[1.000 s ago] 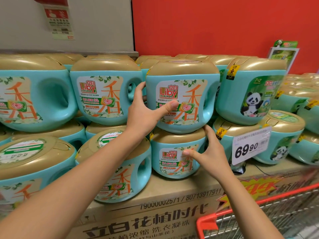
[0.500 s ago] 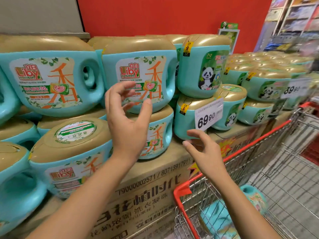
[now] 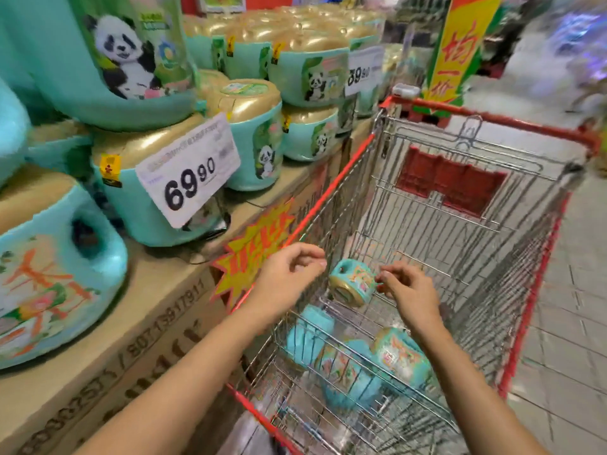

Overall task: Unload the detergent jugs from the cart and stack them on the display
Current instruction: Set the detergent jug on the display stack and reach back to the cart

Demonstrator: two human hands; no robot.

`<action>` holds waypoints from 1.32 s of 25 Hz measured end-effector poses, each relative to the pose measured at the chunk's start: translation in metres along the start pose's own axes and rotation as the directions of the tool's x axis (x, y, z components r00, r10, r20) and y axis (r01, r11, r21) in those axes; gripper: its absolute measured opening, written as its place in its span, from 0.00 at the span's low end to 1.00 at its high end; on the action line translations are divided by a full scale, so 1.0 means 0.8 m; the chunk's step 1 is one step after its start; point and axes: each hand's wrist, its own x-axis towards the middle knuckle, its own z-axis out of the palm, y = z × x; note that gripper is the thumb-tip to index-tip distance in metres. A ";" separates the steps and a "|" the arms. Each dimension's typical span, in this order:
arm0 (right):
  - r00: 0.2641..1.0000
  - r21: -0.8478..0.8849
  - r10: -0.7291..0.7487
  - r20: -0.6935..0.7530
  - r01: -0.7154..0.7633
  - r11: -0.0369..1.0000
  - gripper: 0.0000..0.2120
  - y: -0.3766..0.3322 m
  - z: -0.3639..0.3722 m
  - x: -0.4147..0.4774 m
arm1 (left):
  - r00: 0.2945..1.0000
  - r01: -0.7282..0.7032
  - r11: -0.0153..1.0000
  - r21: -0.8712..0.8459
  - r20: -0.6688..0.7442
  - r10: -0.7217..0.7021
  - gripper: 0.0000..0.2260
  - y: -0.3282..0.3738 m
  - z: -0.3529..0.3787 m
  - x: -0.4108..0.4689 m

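progress: part done | teal plastic detergent jugs w/ gold lids (image 3: 154,192) sitting stacked on display left of red-rimmed wire cart (image 3: 460,205) | approx 4 teal jugs (image 3: 353,285) lying inside cart, still to unload | left hand (image 3: 289,274) & right hand (image 3: 407,290) hovering over cart, fingers loosely curled, holding nothing

1 view only, the camera on my head, wide-angle, so edges bend and the far aisle blurs. It faces forward and down, tilted right over the cart (image 3: 486,198), looking into its wire basket from above the near end. My left hand (image 3: 289,274) and right hand (image 3: 410,290) sit low centre, close to the lens, forearms entering from the bottom edge. The display (image 3: 108,330) fills the left side, very near, its top cut off. No 2nd view to share anything with.
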 end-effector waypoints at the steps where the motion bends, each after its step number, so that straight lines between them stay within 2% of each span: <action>1: 0.998 -0.001 0.053 -0.027 -0.053 0.999 0.08 0.016 -0.008 0.018 | 0.998 0.050 0.999 0.014 0.033 -0.051 0.06 -0.014 0.018 0.023; 4: 0.980 0.010 0.175 -0.093 -0.175 0.984 0.08 0.066 -0.025 0.070 | 0.977 0.191 0.981 0.037 0.092 -0.194 0.05 -0.063 0.070 0.091; 7: 0.942 -0.061 0.295 -0.159 -0.307 0.950 0.08 0.128 -0.030 0.115 | 0.929 0.331 0.940 0.079 0.144 -0.339 0.05 -0.116 0.120 0.151; 9: 0.918 -0.145 0.373 -0.135 -0.391 0.909 0.10 0.179 -0.024 0.132 | 0.886 0.417 0.904 0.091 0.180 -0.427 0.05 -0.156 0.147 0.180; 12: 0.848 -0.305 0.523 -0.082 -0.521 0.797 0.09 0.262 -0.022 0.140 | 0.807 0.474 0.846 0.244 0.264 -0.528 0.04 -0.221 0.184 0.214; 14: 0.800 -0.400 0.592 -0.093 -0.574 0.714 0.08 0.317 -0.025 0.140 | 0.746 0.442 0.809 0.387 0.342 -0.572 0.04 -0.273 0.200 0.236; 16: 0.765 -0.531 0.638 -0.085 -0.577 0.621 0.11 0.367 -0.027 0.137 | 0.696 0.416 0.760 0.498 0.364 -0.619 0.10 -0.326 0.213 0.251; 19: 0.703 -0.664 0.710 0.037 -0.513 0.544 0.14 0.417 -0.022 0.126 | 0.621 0.362 0.673 0.645 0.372 -0.690 0.18 -0.386 0.238 0.255; 21: 0.643 -0.719 0.735 0.217 -0.403 0.566 0.18 0.438 -0.019 0.126 | 0.543 0.166 0.629 0.759 0.462 -0.701 0.20 -0.420 0.260 0.248; 23: 0.595 -0.766 0.752 0.283 -0.331 0.551 0.22 0.453 -0.019 0.134 | 0.485 -0.088 0.580 0.810 0.543 -0.686 0.19 -0.446 0.279 0.243; 24: 0.585 -0.777 0.763 0.275 -0.331 0.534 0.23 0.461 -0.020 0.139 | 0.487 -0.188 0.551 0.813 0.564 -0.667 0.20 -0.458 0.285 0.242; 26: 0.575 -0.786 0.776 0.259 -0.342 0.515 0.23 0.477 -0.017 0.144 | 0.506 -0.297 0.515 0.805 0.589 -0.630 0.22 -0.485 0.289 0.243; 27: 0.569 -0.784 0.784 0.249 -0.357 0.508 0.23 0.486 -0.011 0.143 | 0.489 -0.274 0.529 0.803 0.590 -0.643 0.23 -0.498 0.291 0.243; 29: 0.582 -0.774 0.789 0.197 -0.401 0.489 0.23 0.502 0.009 0.133 | 0.419 -0.113 0.584 0.804 0.571 -0.706 0.24 -0.516 0.288 0.242; 31: 0.605 -0.730 0.793 0.073 -0.510 0.456 0.24 0.509 0.026 0.122 | 0.398 -0.001 0.619 0.785 0.568 -0.720 0.25 -0.525 0.282 0.243; 33: 0.648 -0.688 0.761 0.032 -0.539 0.487 0.23 0.515 0.034 0.113 | 0.392 0.076 0.626 0.776 0.554 -0.734 0.24 -0.527 0.278 0.242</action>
